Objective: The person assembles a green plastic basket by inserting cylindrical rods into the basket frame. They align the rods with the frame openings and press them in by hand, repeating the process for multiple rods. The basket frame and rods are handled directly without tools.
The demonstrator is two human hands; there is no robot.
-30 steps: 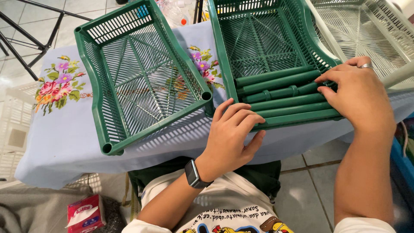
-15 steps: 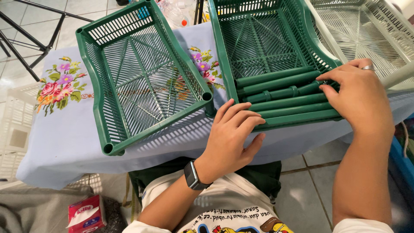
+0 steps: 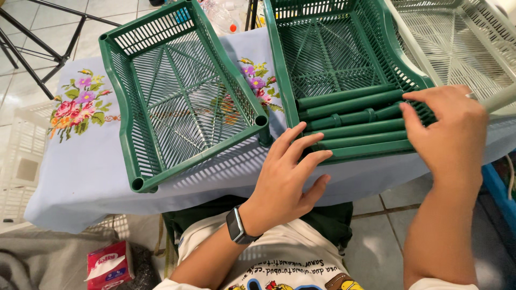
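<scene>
While the left hand lies flat at the near edge of the table, its fingers are spread apart and rest on the front rim of the green tray on the right. It holds nothing. The right hand is over the right end of the green tubes, which lie side by side in the front of that tray. Its fingers are bent and a little apart, and the tips touch the tubes. They are not closed around any tube.

A moment ago the right hand sat further left, with its fingers laid over the tubes. Now it has slid toward the right, so more of the tubes show. The left hand has moved only a little, and its fingers have opened wider. The tubes have not moved, so they look as if they are only being felt or lined up, not picked up.

Another green tray sits empty and tilted on the pale blue cloth with stitched flowers. A white tray lies at the far right.
</scene>
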